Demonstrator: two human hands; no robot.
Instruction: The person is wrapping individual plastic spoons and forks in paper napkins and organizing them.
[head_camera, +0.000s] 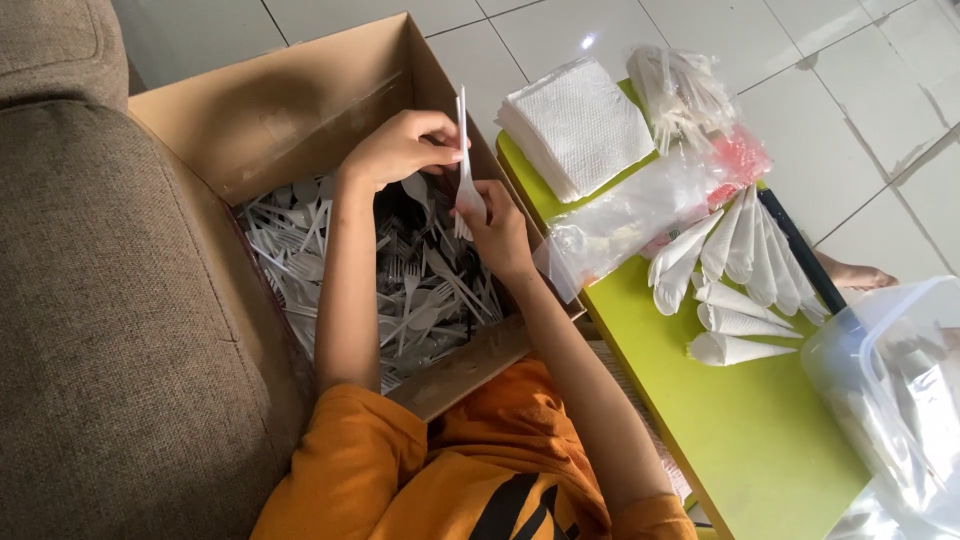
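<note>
My left hand (400, 148) and my right hand (497, 225) are raised over an open cardboard box (290, 95) that holds several loose white plastic forks and spoons (400, 290). Between them they hold white plastic cutlery (465, 150) upright. The left hand pinches the upper part of the handles. The right hand grips the lower end, where fork tines show. My orange shirt (480, 470) fills the bottom of the view.
A green table (740, 430) at right carries a stack of white napkins (580, 125), clear plastic bags (640, 215), a bag of cutlery (685, 90), several napkin-rolled cones (735, 270) and a clear plastic tub (895, 385). A brown sofa (110, 300) is at left. White floor tiles lie beyond.
</note>
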